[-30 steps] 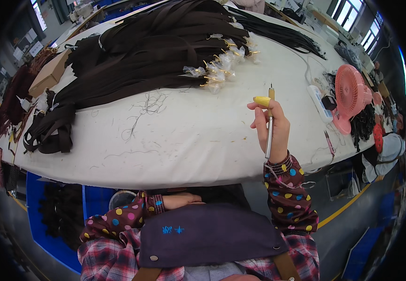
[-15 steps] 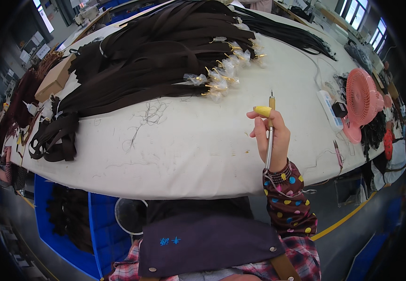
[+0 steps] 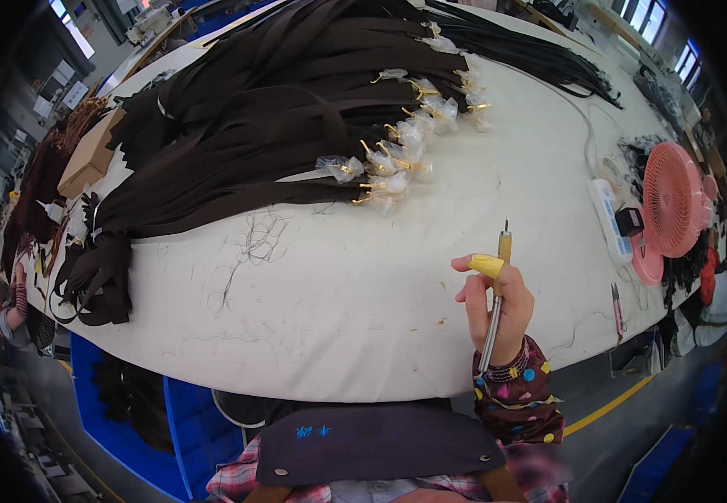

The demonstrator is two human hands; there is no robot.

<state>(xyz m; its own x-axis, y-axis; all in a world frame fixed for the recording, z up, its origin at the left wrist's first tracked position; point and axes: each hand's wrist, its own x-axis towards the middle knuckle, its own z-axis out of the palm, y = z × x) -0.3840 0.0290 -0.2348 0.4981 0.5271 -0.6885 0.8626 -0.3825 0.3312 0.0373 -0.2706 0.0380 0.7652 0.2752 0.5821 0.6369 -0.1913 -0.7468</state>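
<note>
My right hand (image 3: 512,308) is raised over the near right part of the white table (image 3: 338,335). It grips a pen-shaped tool (image 3: 505,246) with a metal shaft, a yellowish front part and a thin dark tip pointing away from me. Yellow tape wraps its index finger. My left hand is out of the picture. Beyond the tool lies a large pile of long dark brown strips (image 3: 238,134) that look like zippers, their right ends bearing gold-coloured pulls (image 3: 380,163) wrapped in clear plastic. A tangle of dark thread (image 3: 256,239) is on the cloth.
At the right stand a pink fan (image 3: 674,201) and a white power strip (image 3: 611,220); pink-handled tweezers (image 3: 617,310) lie nearby. A cardboard box (image 3: 89,155) sits at the left, behind a dark coiled bundle (image 3: 99,277). Below the table edge is a blue bin (image 3: 200,427).
The view has tilted, so the table sits lower in the picture. My right hand, still gripping the tool, has come slightly nearer to me and away from the brown strips.
</note>
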